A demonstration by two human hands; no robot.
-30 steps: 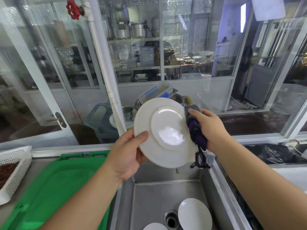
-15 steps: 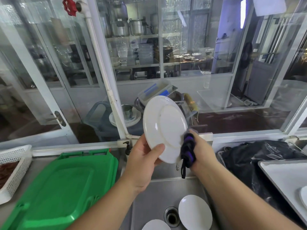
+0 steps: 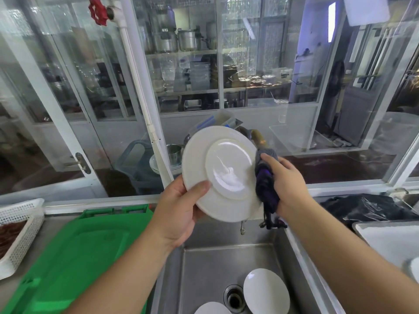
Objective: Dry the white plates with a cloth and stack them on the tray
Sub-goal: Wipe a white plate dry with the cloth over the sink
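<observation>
Above the sink [image 3: 226, 264], the left hand [image 3: 176, 214] pinches the plate [image 3: 221, 173], now turned back underside-up, while the right hand [image 3: 286, 182] clasps the cloth [image 3: 265, 184] against its rim, apparently mid-drying.

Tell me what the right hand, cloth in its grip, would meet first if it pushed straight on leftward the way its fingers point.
Probably nothing new: the right hand already presses the cloth against the held plate, so the plate blocks it.

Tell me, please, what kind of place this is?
Probably a commercial kitchen's dishwashing area: a steel sink holding white plates, large metal pots on shelves behind glass, and a green tray beside the sink.
</observation>
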